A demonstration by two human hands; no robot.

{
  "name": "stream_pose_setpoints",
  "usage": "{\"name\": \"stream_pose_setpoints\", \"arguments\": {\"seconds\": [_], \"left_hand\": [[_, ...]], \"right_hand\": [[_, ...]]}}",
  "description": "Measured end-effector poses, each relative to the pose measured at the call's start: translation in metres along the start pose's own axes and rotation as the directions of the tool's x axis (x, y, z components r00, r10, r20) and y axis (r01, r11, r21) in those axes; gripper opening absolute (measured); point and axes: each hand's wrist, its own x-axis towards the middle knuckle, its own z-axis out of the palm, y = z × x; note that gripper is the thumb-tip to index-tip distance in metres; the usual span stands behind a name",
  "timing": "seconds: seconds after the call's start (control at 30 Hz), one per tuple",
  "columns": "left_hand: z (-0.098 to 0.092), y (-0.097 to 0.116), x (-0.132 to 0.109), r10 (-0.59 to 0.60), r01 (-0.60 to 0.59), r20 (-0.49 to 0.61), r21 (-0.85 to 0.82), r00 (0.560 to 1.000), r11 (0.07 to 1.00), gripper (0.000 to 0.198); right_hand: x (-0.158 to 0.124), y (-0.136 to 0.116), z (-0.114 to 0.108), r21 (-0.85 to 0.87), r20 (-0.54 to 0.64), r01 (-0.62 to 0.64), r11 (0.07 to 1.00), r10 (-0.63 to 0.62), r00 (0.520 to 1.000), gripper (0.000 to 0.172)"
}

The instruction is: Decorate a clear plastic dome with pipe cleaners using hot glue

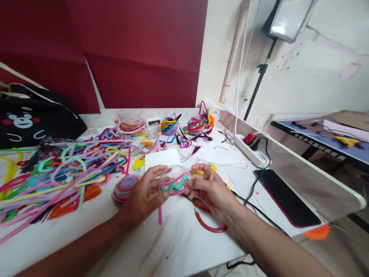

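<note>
White marbled table [117, 260] fills the lower view, maroon sheets [147, 42] on the wall behind. Black bag [21, 120] with a printed face sits back left. Pile of coloured fuzzy stems [67, 166] spreads over the left half. Dark phone [288, 198] lies at the right edge, power strip [252, 152] beyond it. Left hand [141, 198] and right hand [213, 194] meet mid-table, both on one clear rounded piece [174, 173] — left thumb and fingers clamped around its left end, right thumb and fingertips pinched on its right edge. Wrapped ball [123, 190] sits just left of the left hand; red curved piece [211, 227] lies by the right wrist. Pink band plus mint zigzag strip [175, 185] runs along the clear piece's near side — looks attached, but too blurred to be sure.
</note>
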Motion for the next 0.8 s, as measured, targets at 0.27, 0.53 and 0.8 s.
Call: {"name": "stream_pose_setpoints", "arguments": {"seconds": [0.27,0.53,0.8], "left_hand": [[0.004,0.004,0.000,-0.052,0.051,-0.018,-0.059,0.998,0.997,0.059],[0.010,0.015,0.000,-0.093,0.084,-0.096,-0.095,0.991,0.992,0.055],[0.010,0.016,0.002,-0.098,0.086,-0.103,-0.111,0.990,0.990,0.063]], "right_hand": [[0.004,0.009,-0.005,0.005,0.001,0.032,0.999,-0.032,0.999,0.057],[0.000,0.002,0.000,-0.017,-0.024,-0.009,1.000,0.008,1.000,0.058],[-0.001,0.003,0.001,-0.020,-0.002,-0.006,1.000,0.005,1.000,0.059]]}}
